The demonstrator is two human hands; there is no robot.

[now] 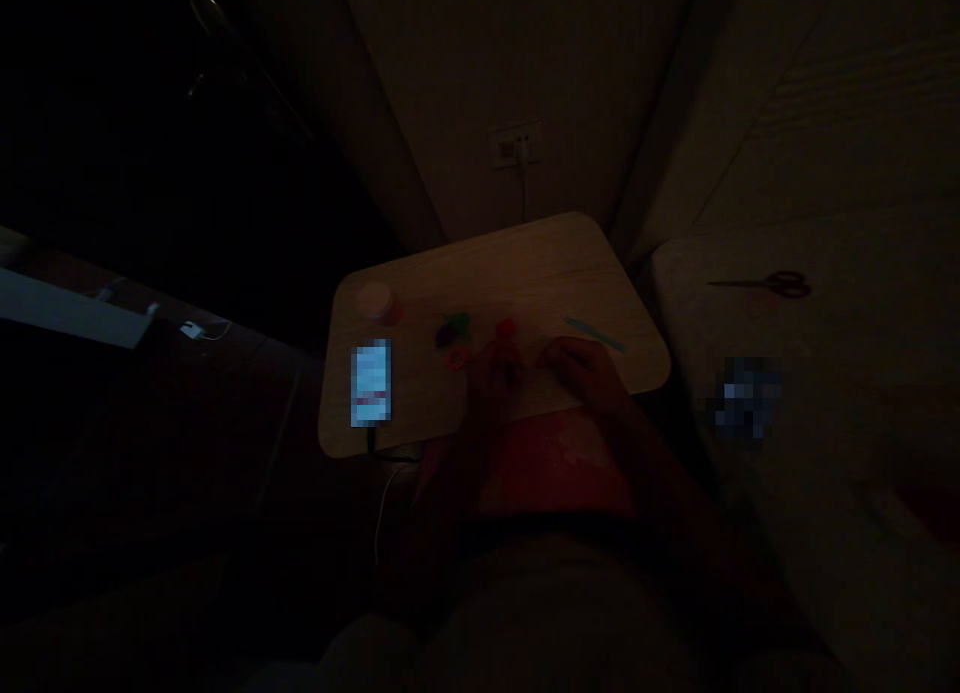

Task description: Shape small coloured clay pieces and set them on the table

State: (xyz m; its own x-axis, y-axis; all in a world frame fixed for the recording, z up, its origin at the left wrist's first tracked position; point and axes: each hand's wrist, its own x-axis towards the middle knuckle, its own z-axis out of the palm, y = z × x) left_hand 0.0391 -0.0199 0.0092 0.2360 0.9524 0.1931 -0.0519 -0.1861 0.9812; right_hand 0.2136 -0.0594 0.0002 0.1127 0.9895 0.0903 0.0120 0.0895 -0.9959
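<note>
In the dim light, my left hand (495,369) is over the near part of a small wooden table (517,258), its fingers curled in. Just to its right, my right hand (574,361) has thumb and fingers pressed together, pointing toward the left one. Whatever is between the fingers of either hand is too dark to make out. A red lump (505,327) lies just beyond my left hand, and an orange-red ring-like piece (457,359) is at its left. Farther left are a green piece (459,323) and a dark round piece (446,336). A thin light-blue stick (595,334) lies beyond my right hand.
A pale-lidded jar (375,301) and a lit phone (371,383) with a cable are on the table's left side. Scissors (765,284) and a blurred-out item (748,398) lie on the pale surface at right. A wall socket (515,148) holds a plug.
</note>
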